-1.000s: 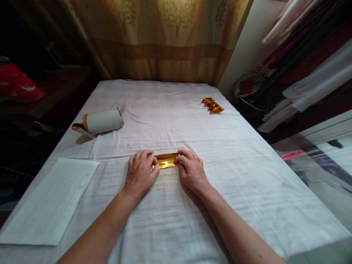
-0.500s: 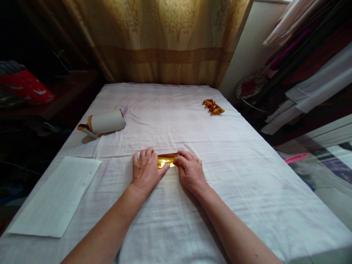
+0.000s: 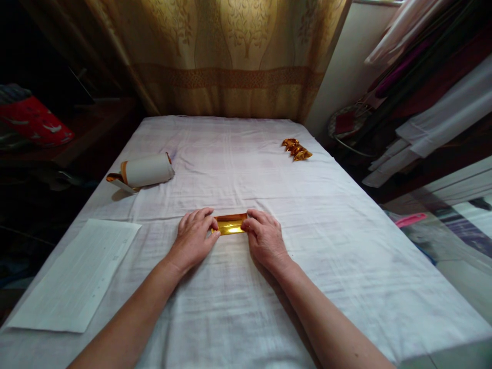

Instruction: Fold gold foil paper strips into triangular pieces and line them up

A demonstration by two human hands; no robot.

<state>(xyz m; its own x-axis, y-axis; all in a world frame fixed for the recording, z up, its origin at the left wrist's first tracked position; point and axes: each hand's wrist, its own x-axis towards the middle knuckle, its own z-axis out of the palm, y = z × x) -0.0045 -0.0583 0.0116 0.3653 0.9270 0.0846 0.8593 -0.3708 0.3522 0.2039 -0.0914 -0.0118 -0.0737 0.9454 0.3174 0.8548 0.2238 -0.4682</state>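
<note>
A narrow folded strip of shiny gold foil paper [image 3: 230,224] lies crosswise on the cloth-covered table [image 3: 230,307]. My left hand [image 3: 196,230] pinches its left end between thumb and fingers. At the other end my right hand [image 3: 265,233] grips the foil paper, with thumb and index finger bent over its edge. Both ends of the strip are partly hidden under the fingers. Beyond the hands, at the far right, sit several folded gold foil pieces [image 3: 297,149] in a short row.
A rolled bundle of pale paper [image 3: 149,170] with gold showing at its end rests at the back left. A white sheet [image 3: 77,277] lies at the left edge. A patterned curtain [image 3: 238,61] hangs behind the table, and clothes [image 3: 449,107] hang at the right.
My left hand has slid left to the strip's end, and its thumb has drawn back, uncovering more of the gold surface. My right hand has stayed nearly in place.
</note>
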